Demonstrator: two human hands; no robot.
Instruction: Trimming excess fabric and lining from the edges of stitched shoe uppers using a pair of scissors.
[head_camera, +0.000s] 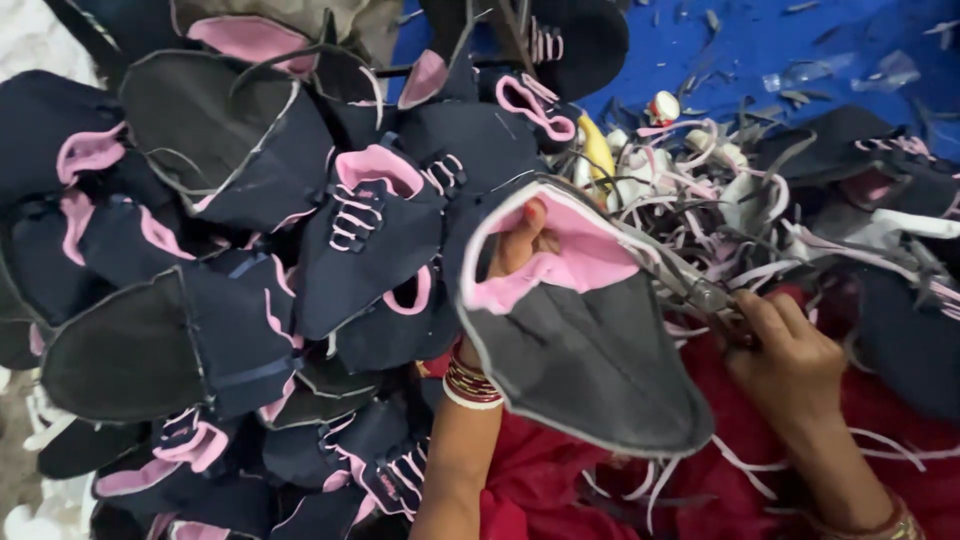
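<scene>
Trimming in hand: dark grey, pink-lined fabric shoe upper (575, 330) held above the lap.
Left hand (520, 245) grips inside its opening; right hand (790, 360) closed on metal scissors (690, 285). Keep edge taut, cut close. Heap of navy-and-pink uppers (250, 270) lies left, pink-grey offcut strips (720, 190) behind.

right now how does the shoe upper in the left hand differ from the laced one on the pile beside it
The held shoe upper is turned sole side up, showing a grey underside; the laced upper lies top side up, navy with pink laces showing. The held one is gripped from inside by the left hand, while scissors in the right hand meet its edge; the laced one lies untouched. Both have pink lining.
</scene>
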